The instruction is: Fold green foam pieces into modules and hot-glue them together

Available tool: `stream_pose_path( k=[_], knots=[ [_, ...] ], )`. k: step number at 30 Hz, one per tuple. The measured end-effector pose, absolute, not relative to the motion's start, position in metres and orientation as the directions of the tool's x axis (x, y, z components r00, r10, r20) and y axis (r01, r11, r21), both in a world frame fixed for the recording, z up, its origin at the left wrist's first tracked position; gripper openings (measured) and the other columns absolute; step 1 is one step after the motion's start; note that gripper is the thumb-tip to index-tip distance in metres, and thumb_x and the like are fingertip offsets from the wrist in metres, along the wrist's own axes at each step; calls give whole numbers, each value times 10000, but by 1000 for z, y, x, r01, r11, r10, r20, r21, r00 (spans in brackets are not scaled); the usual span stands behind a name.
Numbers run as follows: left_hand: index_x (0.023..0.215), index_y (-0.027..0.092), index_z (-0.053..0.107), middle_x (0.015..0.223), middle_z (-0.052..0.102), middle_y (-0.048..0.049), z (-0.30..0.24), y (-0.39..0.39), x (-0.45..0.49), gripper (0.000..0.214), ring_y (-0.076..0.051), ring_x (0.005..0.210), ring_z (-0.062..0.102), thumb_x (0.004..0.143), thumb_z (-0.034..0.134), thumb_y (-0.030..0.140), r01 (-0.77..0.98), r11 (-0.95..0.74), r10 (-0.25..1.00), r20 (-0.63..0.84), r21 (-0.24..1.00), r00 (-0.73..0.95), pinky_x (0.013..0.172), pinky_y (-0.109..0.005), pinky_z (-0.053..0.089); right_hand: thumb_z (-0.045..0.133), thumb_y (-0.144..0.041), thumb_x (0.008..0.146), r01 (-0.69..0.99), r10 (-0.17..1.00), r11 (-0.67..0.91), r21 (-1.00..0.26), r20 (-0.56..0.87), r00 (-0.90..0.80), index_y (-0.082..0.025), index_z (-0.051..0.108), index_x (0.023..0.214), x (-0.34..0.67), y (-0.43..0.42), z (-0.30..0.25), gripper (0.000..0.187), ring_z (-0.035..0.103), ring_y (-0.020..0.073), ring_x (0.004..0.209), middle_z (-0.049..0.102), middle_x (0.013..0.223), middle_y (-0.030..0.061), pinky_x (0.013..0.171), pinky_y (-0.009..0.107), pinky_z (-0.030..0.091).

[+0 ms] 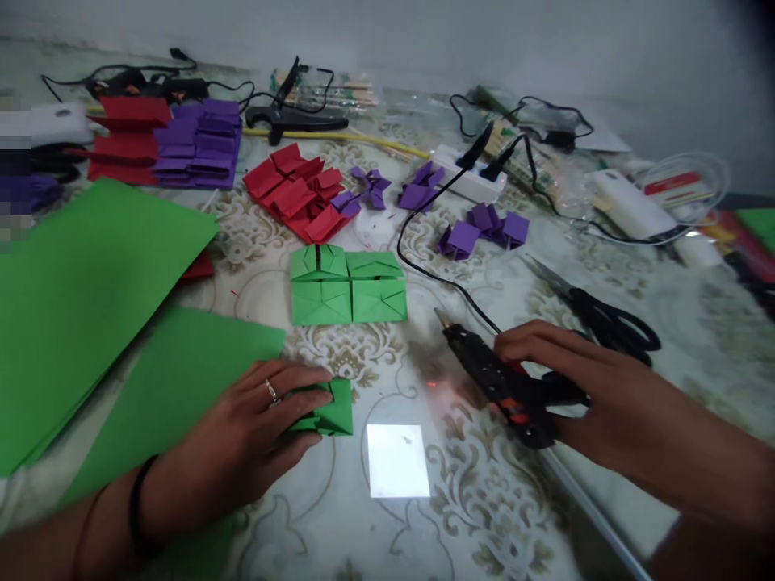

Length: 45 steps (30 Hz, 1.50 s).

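Note:
My left hand point(257, 415) is closed over a small folded green paper piece point(339, 407) low on the table, fingers on top and thumb at its near edge. Part of that piece is hidden under the fingers. In my right hand point(581, 379) is a black hot glue gun point(484, 367), its metal tip pointing up and left. A clear glue stick point(596, 512) sticks out of the gun's back end. Just beyond my hands, several folded green paper squares point(379, 300) lie joined in a block.
Green paper sheets point(90, 298) cover the left side. Red folded paper point(296, 190) and purple folded pieces point(460, 238) lie farther back. Black scissors point(605, 319) rest right of the glue gun. Its cord point(424, 270) runs toward a white power strip point(463, 173).

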<state>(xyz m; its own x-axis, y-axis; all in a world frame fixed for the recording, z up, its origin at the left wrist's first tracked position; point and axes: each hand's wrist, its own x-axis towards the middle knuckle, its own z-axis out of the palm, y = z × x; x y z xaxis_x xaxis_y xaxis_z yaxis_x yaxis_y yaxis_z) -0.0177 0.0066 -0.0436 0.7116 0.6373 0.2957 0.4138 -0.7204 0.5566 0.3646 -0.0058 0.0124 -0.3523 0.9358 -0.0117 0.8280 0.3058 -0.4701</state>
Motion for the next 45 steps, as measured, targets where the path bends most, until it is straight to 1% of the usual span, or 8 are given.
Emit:
stream_pose_path(
  k=[5, 8, 10, 15, 19, 29, 36, 45],
  knots=[
    [1326, 208, 637, 1370, 745, -78, -40, 7, -17, 291, -248, 1288, 679, 1037, 637, 170, 420, -722, 632, 277, 550, 724, 1148, -435, 552, 614, -501, 955, 945, 984, 152, -291, -45, -172, -277, 711, 1065, 409, -13, 8, 268, 790, 364, 982, 760, 1150, 140, 836, 484, 675],
    [1304, 212, 633, 1361, 748, -78, -39, 7, -16, 273, -254, 1280, 686, 1033, 655, 179, 417, -714, 635, 270, 562, 723, 1146, -443, 552, 605, -494, 976, 977, 987, 114, -179, -92, -132, -319, 707, 1219, 419, -20, 18, 316, 753, 415, 1184, 723, 1358, 124, 1026, 562, 621],
    [1282, 207, 631, 1349, 751, -87, -39, 8, -16, 249, -257, 1264, 694, 1035, 662, 191, 401, -718, 630, 287, 569, 722, 1134, -450, 558, 545, -453, 1028, 981, 992, 130, -147, 12, -129, -363, 687, 1297, 405, -24, 28, 316, 733, 405, 1247, 689, 1442, 100, 1119, 539, 576],
    [1231, 196, 658, 1339, 751, -106, -36, 9, -16, 199, -276, 1252, 705, 1032, 666, 188, 404, -715, 632, 280, 571, 723, 1131, -511, 574, 542, -207, 1068, 790, 855, 510, -339, 103, -508, -273, 676, 1356, 313, -23, 31, 324, 774, 268, 1151, 742, 1318, 97, 999, 415, 676],
    [1227, 205, 681, 1312, 764, -79, -32, 8, -14, 199, -267, 1238, 724, 1056, 597, 152, 408, -719, 639, 303, 562, 707, 1088, -503, 616, 467, 24, 992, 662, 749, 638, -394, 117, -652, -140, 682, 1405, 261, -17, 6, 494, 702, 288, 1308, 745, 1375, 155, 1088, 493, 651],
    [1276, 209, 687, 1364, 764, -89, -35, 7, -17, 275, -282, 1296, 712, 1011, 663, 139, 411, -727, 627, 288, 550, 724, 1095, -491, 630, 541, -12, 1002, 623, 704, 686, -375, 126, -699, -91, 722, 1387, 256, -18, -11, 432, 657, 324, 1299, 748, 1367, 165, 1100, 533, 624],
    [1278, 216, 680, 1358, 774, -42, -32, 5, -19, 253, -271, 1314, 708, 1046, 629, 129, 407, -726, 618, 267, 554, 740, 1095, -490, 622, 528, -9, 1009, 625, 690, 706, -335, 123, -713, -139, 718, 1396, 256, -20, -14, 450, 627, 302, 1345, 740, 1395, 139, 1132, 533, 597],
    [1291, 193, 659, 1356, 774, -69, -26, 8, -19, 307, -257, 1335, 693, 1001, 696, 101, 402, -743, 588, 236, 535, 774, 1109, -456, 611, 511, -34, 1028, 617, 661, 739, -271, 113, -742, -97, 685, 1439, 255, -29, -16, 451, 550, 319, 1379, 706, 1473, 97, 1234, 552, 484]
  ],
)
